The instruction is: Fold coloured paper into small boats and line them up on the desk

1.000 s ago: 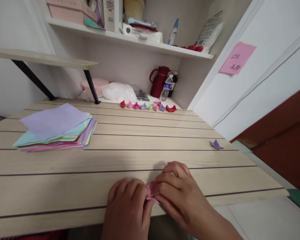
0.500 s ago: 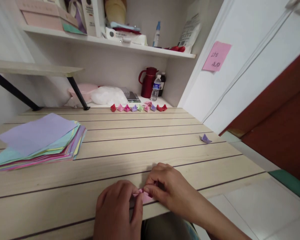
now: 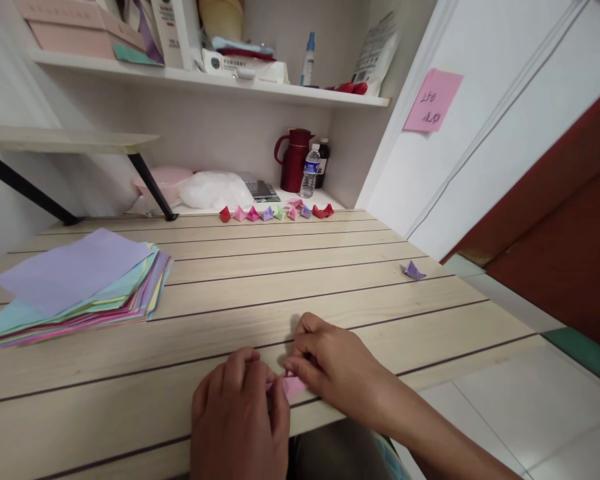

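Note:
A small folded piece of pink paper (image 3: 294, 387) lies near the front edge of the table, between my two hands. My left hand (image 3: 240, 407) is closed at its left side, with thumb and forefinger pinching the paper. From the right, my right hand (image 3: 325, 357) pinches the paper's upper part between thumb and curled fingers. Much of the paper is hidden under the fingertips, so its exact fold cannot be made out.
A stack of coloured paper sheets (image 3: 80, 280) lies at the left. One purple folded paper boat (image 3: 413, 270) stands near the right edge. Several small folded paper pieces (image 3: 267, 213) line the back, before a red thermos jug (image 3: 295, 163) and a water bottle (image 3: 310, 175).
Both hands stay at the pink paper while the fingers shift slightly; the left fingers now cover more of its left side. The camera view has tilted a little.

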### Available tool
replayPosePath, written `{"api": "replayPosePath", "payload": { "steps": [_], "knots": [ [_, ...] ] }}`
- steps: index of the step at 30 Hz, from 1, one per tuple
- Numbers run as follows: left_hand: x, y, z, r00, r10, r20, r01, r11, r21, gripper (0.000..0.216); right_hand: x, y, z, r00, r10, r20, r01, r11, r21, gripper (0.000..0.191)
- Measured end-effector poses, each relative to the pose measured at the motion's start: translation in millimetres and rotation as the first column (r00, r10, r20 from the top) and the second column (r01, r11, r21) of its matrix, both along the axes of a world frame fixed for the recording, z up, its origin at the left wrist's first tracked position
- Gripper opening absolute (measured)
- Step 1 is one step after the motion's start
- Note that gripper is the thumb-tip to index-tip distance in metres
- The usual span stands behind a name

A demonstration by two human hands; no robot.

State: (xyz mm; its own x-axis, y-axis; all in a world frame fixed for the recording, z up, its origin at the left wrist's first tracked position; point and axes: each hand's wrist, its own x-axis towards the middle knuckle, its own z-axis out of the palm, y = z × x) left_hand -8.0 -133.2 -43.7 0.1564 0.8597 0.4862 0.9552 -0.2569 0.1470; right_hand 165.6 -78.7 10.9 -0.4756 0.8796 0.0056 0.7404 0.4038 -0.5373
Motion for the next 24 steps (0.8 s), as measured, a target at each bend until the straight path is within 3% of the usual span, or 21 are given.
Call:
{"api": "replayPosePath", "payload": {
  "steps": [4,10,15,20,24],
  "knots": [
    [-3,0,2.4,0.999,-0.018,-0.030,0.017,1.000,-0.004,0.011,0,3,-0.4,0.999,0.039,0.012,-0.039,0.999,0.006,0.023],
    [-6,-2,4.2,0.984,-0.170,0.052,0.168,0.985,0.035,0.014,3,5,-2.1,0.997,0.080,-0.011,-0.079,0.997,0.014,0.022],
    [4,-4,4.4,0.969,-0.056,0.242,0.069,0.997,-0.046,0.008,8,3,2.5,0.991,0.115,-0.070,-0.117,0.993,-0.017,0.031],
    [7,-3,3.7,0.960,-0.021,0.278,0.041,0.997,-0.067,0.009,20,2,12.1,0.961,0.208,-0.181,-0.221,0.974,-0.057,0.040],
    [7,-2,5.0,0.968,-0.012,0.252,0.033,0.996,-0.080,0.009,29,5,13.5,0.928,0.272,-0.253,-0.304,0.948,-0.096,0.019]
  ]
}}
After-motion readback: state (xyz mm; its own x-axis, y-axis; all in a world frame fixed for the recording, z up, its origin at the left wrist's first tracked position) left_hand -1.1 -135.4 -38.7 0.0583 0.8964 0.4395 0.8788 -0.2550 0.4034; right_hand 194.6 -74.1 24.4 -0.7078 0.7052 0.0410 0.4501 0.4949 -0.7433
